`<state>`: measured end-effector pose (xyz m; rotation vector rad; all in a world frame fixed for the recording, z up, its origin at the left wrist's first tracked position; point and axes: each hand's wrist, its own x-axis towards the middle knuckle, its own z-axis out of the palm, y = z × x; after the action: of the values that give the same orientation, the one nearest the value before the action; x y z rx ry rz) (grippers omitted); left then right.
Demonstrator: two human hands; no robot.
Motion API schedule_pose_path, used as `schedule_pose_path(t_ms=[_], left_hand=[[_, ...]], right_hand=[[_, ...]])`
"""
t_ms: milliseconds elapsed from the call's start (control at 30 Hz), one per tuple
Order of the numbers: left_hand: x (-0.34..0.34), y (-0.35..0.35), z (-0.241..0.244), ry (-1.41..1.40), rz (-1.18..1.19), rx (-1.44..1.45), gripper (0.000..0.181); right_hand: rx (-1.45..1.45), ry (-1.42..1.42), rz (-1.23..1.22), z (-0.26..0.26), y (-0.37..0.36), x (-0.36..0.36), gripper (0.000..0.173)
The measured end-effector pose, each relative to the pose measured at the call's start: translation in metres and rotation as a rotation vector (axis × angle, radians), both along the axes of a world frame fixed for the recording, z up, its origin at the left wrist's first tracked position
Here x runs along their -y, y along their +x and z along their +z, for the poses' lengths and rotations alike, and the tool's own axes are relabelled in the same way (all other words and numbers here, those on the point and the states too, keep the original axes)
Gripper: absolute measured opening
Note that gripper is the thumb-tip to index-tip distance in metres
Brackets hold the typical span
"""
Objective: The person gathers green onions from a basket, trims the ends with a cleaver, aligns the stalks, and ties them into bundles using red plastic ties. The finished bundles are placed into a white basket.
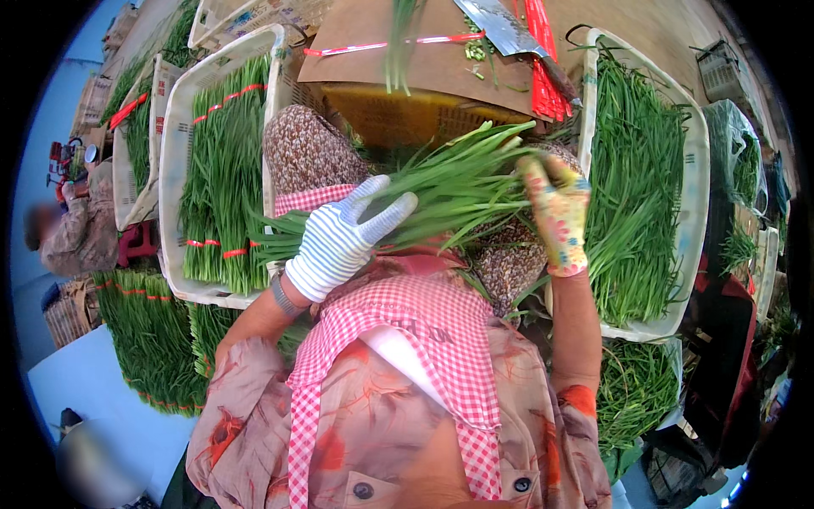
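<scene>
My left hand (337,238), in a blue-and-white striped glove, holds a loose bunch of green garlic chives (451,184) above my lap. Its thumb and a finger lie over the leaves, and the pale stem ends point to the right. At those ends is my right hand (558,219), in a yellow floral glove. Motion blurs its fingers, so whether they grip a stalk cannot be told. Beyond the bunch, a cardboard-topped stand (356,67) bears a broad-bladed knife (502,25), red ties (542,70) and cut stem bits (474,48).
A white plastic crate (172,159) on the left contains chive bundles (222,172) bound with red ties. On the right, another crate (696,191) is full of loose chives (636,184). More tied bundles (143,337) lie at lower left. Another person (89,223) sits at far left.
</scene>
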<state>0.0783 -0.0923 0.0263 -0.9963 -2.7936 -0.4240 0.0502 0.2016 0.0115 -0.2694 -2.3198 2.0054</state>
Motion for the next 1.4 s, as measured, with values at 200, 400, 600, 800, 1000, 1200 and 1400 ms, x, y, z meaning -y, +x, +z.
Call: schedule_pose_path(t_ms=[200, 400, 600, 800, 1000, 1200, 1400], left_hand=[[0.019, -0.003, 0.007, -0.042, -0.049, -0.086, 0.052], [0.029, -0.006, 0.001, -0.157, -0.176, -0.037, 0.052], [0.018, -0.009, 0.004, -0.003, -0.235, -0.095, 0.05], [0.01, -0.005, 0.004, -0.038, -0.208, -0.105, 0.052], [0.012, -0.007, 0.01, -0.01, -0.162, -0.105, 0.035], [0.031, -0.013, 0.009, -0.089, -0.095, -0.216, 0.047], [0.021, -0.01, 0.012, -0.05, -0.151, -0.231, 0.034]], right_hand=[[0.064, -0.08, 0.053, 0.031, 0.009, -0.062, 0.026], [-0.273, 0.636, 0.712, 0.08, -0.004, -0.026, 0.044], [-0.223, 0.591, 0.656, 0.014, -0.039, -0.002, 0.029], [0.098, -0.02, 0.208, 0.009, -0.019, 0.003, 0.022], [0.008, -0.07, -0.092, 0.026, -0.015, -0.032, 0.025], [-0.111, -0.001, 0.252, 0.043, 0.006, -0.056, 0.039], [-0.093, 0.535, 0.378, 0.02, -0.013, -0.004, 0.036]])
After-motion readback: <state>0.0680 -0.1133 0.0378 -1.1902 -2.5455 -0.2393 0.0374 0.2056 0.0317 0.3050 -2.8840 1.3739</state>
